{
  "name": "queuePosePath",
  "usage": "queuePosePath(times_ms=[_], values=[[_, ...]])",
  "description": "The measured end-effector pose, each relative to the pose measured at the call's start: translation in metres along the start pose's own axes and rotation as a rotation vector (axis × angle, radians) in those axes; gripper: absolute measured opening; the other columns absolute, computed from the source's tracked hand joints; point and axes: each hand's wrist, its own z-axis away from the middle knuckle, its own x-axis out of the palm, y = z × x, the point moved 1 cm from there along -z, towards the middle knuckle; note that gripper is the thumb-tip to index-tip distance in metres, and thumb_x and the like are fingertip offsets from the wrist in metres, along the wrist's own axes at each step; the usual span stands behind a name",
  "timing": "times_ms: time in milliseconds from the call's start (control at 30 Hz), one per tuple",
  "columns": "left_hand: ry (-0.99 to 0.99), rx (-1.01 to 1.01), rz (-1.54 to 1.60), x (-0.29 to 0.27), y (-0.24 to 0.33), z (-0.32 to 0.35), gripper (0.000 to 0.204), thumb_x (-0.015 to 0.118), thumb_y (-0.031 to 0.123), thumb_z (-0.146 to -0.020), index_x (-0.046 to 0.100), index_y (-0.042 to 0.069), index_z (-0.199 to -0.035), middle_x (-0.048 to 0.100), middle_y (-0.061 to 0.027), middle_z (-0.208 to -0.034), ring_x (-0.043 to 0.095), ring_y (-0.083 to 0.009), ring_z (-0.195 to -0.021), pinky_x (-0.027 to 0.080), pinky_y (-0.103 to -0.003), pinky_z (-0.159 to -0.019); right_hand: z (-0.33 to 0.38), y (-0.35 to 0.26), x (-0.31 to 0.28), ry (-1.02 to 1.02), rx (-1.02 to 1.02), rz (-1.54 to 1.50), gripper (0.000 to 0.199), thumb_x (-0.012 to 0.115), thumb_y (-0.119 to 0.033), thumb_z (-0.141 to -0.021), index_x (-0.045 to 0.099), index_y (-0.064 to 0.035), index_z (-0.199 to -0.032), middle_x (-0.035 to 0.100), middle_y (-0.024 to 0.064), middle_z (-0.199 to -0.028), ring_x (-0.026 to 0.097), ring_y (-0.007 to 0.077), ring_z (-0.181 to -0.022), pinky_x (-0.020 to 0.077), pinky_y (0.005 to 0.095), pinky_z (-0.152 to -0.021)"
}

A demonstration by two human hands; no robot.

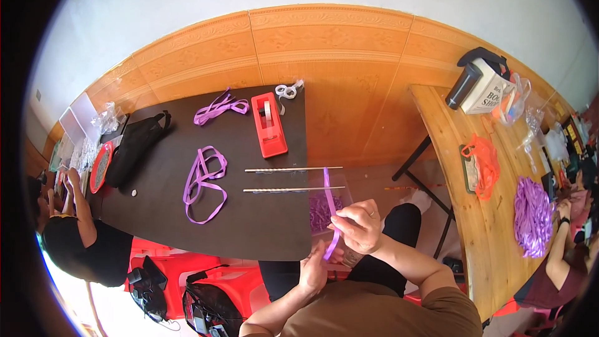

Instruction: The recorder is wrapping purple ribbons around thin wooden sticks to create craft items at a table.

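Note:
Two slim metal sticks [268,190], twisted along part of their length, lie parallel on the dark table and jut past its right edge. A purple ribbon [327,187] runs from the farther stick across the nearer one toward me. My right hand [359,226] pinches this strip between thumb and fingers just below the sticks. Lower down, beside the table's near right corner, my left hand [314,271] is closed around the strip's lower end; its fingertips are partly hidden. Below the sticks stands a clear box [321,223] with purple pieces inside.
On the dark table [262,231] lie loose purple ribbons [204,184], a red tape dispenser [268,125], white tape rolls [287,91] and a black pouch [138,148]. A wooden table [462,212] at right bears a purple ribbon bundle [533,218]. Other people sit at both sides.

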Motion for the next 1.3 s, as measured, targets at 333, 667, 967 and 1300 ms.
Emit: queuePosePath(times_ms=[333, 667, 967, 1300], values=[[-0.008, 0.162, -0.086, 0.013, -0.015, -0.086, 0.033, 0.037, 0.026, -0.099, 0.057, 0.001, -0.107, 0.061, -0.0076, -0.09, 0.057, -0.0142, -0.08, 0.047, -0.026, -0.074, 0.039, 0.007, 0.006, -0.211, -0.262, 0.102, 0.019, 0.068, -0.009, -0.062, 0.066, -0.0063, -0.081, 0.058, 0.0025, -0.091, 0.056, 0.0143, -0.078, 0.0409, 0.0262, -0.062], [0.001, 0.134, 0.035, 0.027, 0.006, -0.099, 0.018, 0.055, 0.018, -0.091, 0.062, 0.003, -0.096, 0.061, -0.0034, -0.076, 0.057, -0.0109, -0.069, 0.047, -0.024, -0.066, 0.053, 0.017, 0.006, -0.217, -0.292, 0.163, 0.021, 0.063, -0.013, -0.057, 0.065, -0.008, -0.078, 0.06, 0.0043, -0.094, 0.057, 0.0163, -0.079, 0.0419, 0.0269, -0.064], [0.047, 0.199, -0.026, 0.032, 0.01, -0.095, 0.018, 0.055, 0.02, -0.09, 0.063, 0.004, -0.089, 0.06, -0.003, -0.072, 0.056, -0.0107, -0.066, 0.045, -0.024, -0.065, 0.047, 0.009, -0.001, -0.201, -0.344, 0.187, 0.023, 0.064, -0.013, -0.06, 0.066, -0.0057, -0.082, 0.061, 0.0045, -0.093, 0.057, 0.016, -0.081, 0.0427, 0.0258, -0.063], [0.031, 0.228, -0.02, 0.034, 0.014, -0.098, 0.027, 0.045, 0.026, -0.096, 0.057, 0.003, -0.097, 0.059, -0.0047, -0.082, 0.055, -0.0122, -0.076, 0.044, -0.025, -0.071, 0.007, -0.002, -0.005, -0.071, -0.202, 0.046, 0.026, 0.074, -0.01, -0.062, 0.065, -0.0039, -0.086, 0.06, 0.0039, -0.09, 0.056, 0.0157, -0.073, 0.0395, 0.0275, -0.06]])
